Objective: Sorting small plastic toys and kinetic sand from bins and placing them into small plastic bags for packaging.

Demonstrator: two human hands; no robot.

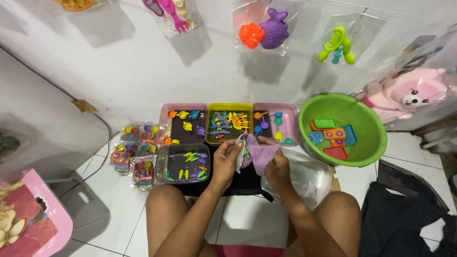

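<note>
Knees and forearms fill the lower frame; person seated on white tiled floor (119, 200), facing a white wall hung with bagged toys.

Largest item: green basin (342, 127), right of the hands, holding flat orange, blue, green and red toy pieces. Next: three shallow trays in a row against the wall — left pink tray (184, 123), yellow tray (229, 121), right pink tray (276, 123) — each with small coloured plastic utensils. Clear tray (183, 164) lies nearer the body, left of the hands, also with small utensils. Stack of filled packets (133, 152) further left. Clear plastic bags (304, 176) sit under the right forearm.

Purple toy piece (259, 154) is held between both hands, just in front of the yellow tray, inside a thin clear bag (239, 159). Left hand (227, 159): fingers closed, pinching the bag's edge at the piece's left side. Right hand (278, 171): fingers curled, gripping the piece from the right and below. A small green utensil (246, 151) stands roughly upright between the left fingertips and the purple piece, touching both as far as can be told.

Relation: piece lies between the hands, long axis running left–right; right hand carries it, left hand is nearer the bag's edge.
</note>
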